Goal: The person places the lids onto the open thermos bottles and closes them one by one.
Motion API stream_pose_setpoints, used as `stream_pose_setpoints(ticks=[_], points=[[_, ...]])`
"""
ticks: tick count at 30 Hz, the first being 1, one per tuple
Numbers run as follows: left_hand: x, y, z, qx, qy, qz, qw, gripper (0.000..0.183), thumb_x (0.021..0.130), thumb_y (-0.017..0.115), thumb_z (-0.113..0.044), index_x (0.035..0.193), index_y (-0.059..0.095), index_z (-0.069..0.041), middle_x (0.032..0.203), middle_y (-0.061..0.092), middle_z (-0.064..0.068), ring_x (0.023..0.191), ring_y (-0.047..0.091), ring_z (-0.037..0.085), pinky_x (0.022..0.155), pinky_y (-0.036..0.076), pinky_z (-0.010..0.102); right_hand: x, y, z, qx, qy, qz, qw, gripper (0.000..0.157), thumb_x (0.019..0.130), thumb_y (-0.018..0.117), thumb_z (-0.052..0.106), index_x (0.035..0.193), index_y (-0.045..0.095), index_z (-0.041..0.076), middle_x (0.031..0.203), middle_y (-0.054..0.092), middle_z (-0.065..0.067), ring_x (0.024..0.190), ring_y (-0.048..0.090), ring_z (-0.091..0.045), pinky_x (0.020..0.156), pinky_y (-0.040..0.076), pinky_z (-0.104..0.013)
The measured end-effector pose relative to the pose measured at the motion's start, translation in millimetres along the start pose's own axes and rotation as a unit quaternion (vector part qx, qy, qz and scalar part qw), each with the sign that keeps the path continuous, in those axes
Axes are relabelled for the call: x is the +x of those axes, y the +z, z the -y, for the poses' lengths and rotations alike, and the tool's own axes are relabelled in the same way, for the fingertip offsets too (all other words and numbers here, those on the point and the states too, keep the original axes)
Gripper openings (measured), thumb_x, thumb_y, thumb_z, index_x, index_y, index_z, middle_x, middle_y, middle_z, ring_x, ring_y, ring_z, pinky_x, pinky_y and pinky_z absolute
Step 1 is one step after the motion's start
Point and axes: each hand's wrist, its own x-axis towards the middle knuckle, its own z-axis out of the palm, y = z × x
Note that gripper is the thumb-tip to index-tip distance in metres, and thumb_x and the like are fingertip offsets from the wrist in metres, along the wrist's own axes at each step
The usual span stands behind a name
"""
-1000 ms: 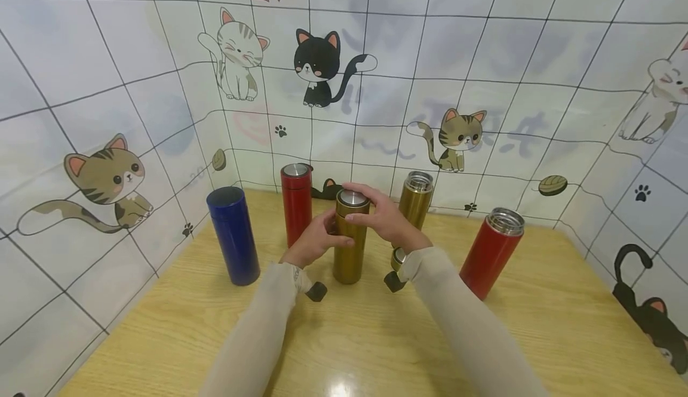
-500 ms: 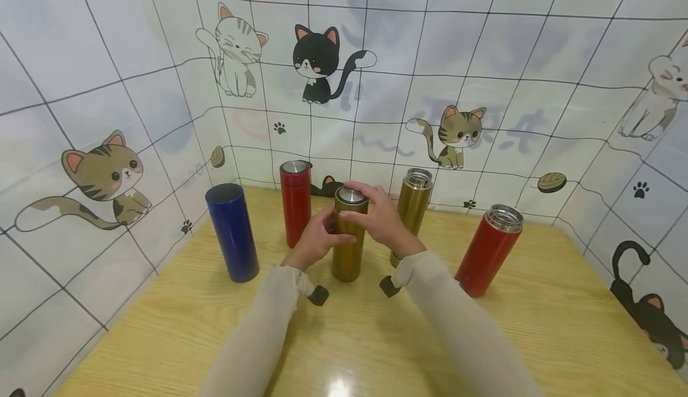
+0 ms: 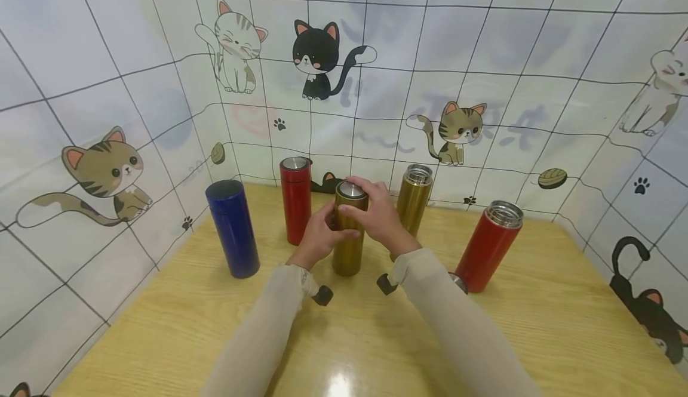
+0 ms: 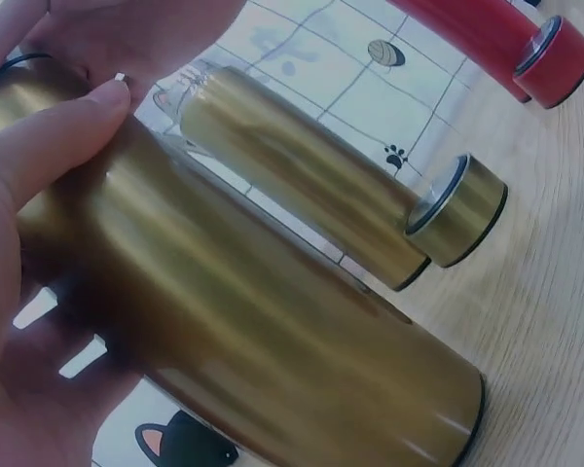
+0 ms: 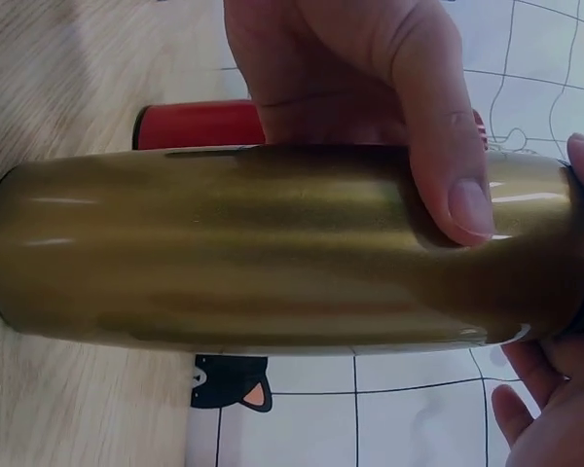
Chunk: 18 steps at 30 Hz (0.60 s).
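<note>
Two grips: clasping gold bottle [image 3: 348,258] round its upper body with left hand [image 3: 321,237], gripping its lid [image 3: 352,190] with right hand [image 3: 380,213], holding it upright on table [image 3: 355,337] in front of lidded red bottle [image 3: 295,203] and open gold bottle [image 3: 415,201].

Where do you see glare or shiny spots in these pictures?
Head view: a bright glare spot on the table, at the frame's bottom edge; left wrist view: soft highlights along the held gold bottle; right wrist view: pale glints near both its ends.
</note>
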Motion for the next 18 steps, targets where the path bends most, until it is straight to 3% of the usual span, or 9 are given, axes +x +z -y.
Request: stream_pose_setpoints(ticks=[9, 18], points=[[10.2, 2.1, 3.3, -0.003, -0.005, 0.015, 0.9999, 0.074, 0.080, 0.082, -0.025, 0.143, 0.044, -0.030, 0.136, 0.055, -0.002, 0.120, 0.054, 0.020, 0.100, 0.045, 0.042, 6, -3.5, -5, 0.029, 0.014, -0.002, 0.999, 0.071, 0.088, 0.074, 0.028, 0.149, 0.039, 0.021, 0.120, 0.048, -0.016, 0.105, 0.042, -0.030, 0.088, 0.045, -0.050], [14.6, -0.4, 7.3, 0.010, -0.021, 0.002, 0.9997, 0.079, 0.079, 0.083, -0.028, 0.146, 0.041, -0.032, 0.135, 0.054, -0.003, 0.120, 0.055, 0.019, 0.101, 0.044, 0.042, 4, 9.0, -5, 0.062, 0.034, -0.034, 0.997, 0.076, 0.091, 0.070, 0.030, 0.154, 0.028, 0.018, 0.135, 0.050, -0.015, 0.119, 0.051, -0.029, 0.095, 0.048, -0.045]])
